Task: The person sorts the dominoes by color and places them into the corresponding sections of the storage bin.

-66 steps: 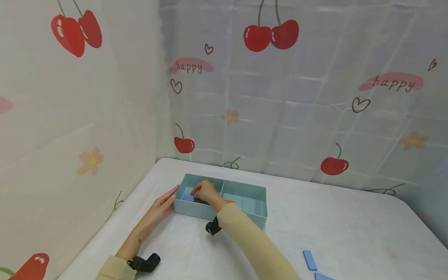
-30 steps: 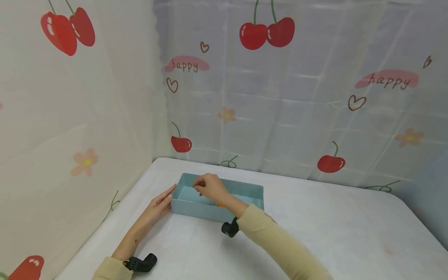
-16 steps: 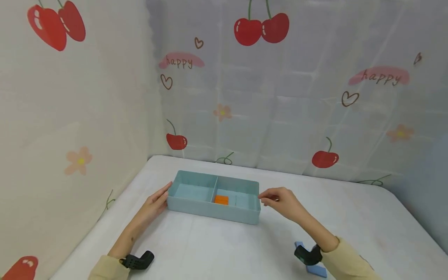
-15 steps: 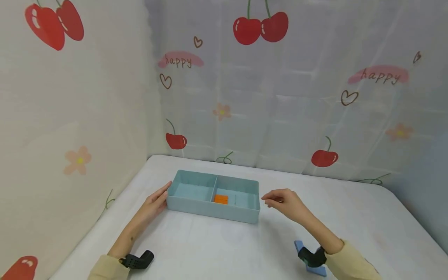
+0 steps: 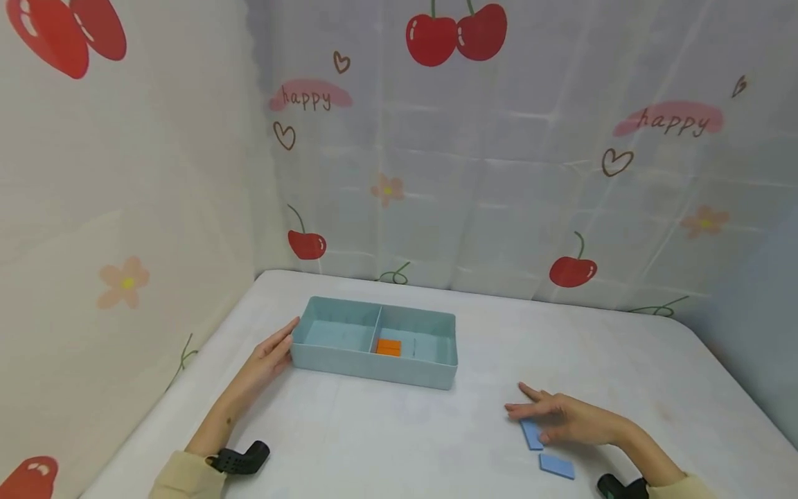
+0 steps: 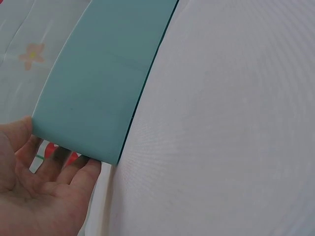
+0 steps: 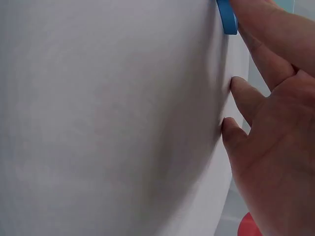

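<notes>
A pale teal box with a divider stands on the white table. My left hand touches its left end; in the left wrist view, thumb and fingertips rest along the end wall. My right hand, fingers spread, is low over a flat blue tile, whose far end overlaps the fingers. A second blue tile lies nearer me. In the right wrist view a blue tile shows beside the thumb and index finger, with the other fingertips close to the tabletop.
Orange pieces lie in the box's right compartment, beside the divider. The front wall hides part of both compartments' floors. Cherry-printed sheets hang behind the table and along its left side.
My right hand has come out of the box's left compartment, where it was at a blue piece, and moved right and nearer to the tiles, its fingers spreading. The left hand stays at the box.
</notes>
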Action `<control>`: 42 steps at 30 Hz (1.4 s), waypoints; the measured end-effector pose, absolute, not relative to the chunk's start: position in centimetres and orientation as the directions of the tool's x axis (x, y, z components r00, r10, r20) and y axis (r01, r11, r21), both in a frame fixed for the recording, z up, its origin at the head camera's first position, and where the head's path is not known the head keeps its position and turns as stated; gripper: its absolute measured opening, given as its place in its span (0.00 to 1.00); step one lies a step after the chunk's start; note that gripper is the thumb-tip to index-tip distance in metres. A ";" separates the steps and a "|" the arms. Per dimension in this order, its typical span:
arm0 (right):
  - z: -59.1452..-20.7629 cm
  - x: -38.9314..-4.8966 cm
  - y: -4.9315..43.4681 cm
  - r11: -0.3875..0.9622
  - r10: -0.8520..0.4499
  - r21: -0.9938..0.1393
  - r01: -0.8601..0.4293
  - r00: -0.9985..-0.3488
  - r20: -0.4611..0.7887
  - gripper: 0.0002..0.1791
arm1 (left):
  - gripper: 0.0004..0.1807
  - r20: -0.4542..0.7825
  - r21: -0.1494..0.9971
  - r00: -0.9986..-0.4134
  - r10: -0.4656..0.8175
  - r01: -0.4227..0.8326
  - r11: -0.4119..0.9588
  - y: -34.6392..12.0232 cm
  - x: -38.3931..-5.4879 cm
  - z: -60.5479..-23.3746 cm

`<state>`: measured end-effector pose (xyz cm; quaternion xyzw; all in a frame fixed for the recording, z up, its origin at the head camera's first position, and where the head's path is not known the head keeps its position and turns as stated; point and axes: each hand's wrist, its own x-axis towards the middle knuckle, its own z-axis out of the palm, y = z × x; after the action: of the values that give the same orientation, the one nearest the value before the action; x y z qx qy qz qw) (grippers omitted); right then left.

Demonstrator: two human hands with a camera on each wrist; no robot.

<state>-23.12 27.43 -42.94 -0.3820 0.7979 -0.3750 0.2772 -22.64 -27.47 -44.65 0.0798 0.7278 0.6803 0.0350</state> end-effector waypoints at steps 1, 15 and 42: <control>-43.2 -23.1 27.6 0.419 -0.822 -0.812 -0.407 -0.550 -0.149 0.23 | 0.28 0.057 0.996 -0.985 0.165 0.067 0.058 -27.5 -22.6 -44.6; -44.2 -23.4 29.2 0.338 -0.802 -0.801 -0.493 -0.596 0.028 0.14 | 0.31 0.044 0.997 -0.986 0.159 0.054 0.059 -27.5 -22.6 -44.6; -39.6 -25.4 25.7 0.410 -0.627 -0.752 -0.516 -0.758 0.178 0.08 | 0.34 0.063 0.995 -0.984 0.165 0.075 0.066 -27.6 -22.5 -44.8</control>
<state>-25.38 25.74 -39.61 -0.3414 0.8370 -0.4225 0.0662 -22.54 -27.60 -44.76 0.0822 0.7295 0.6783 0.0333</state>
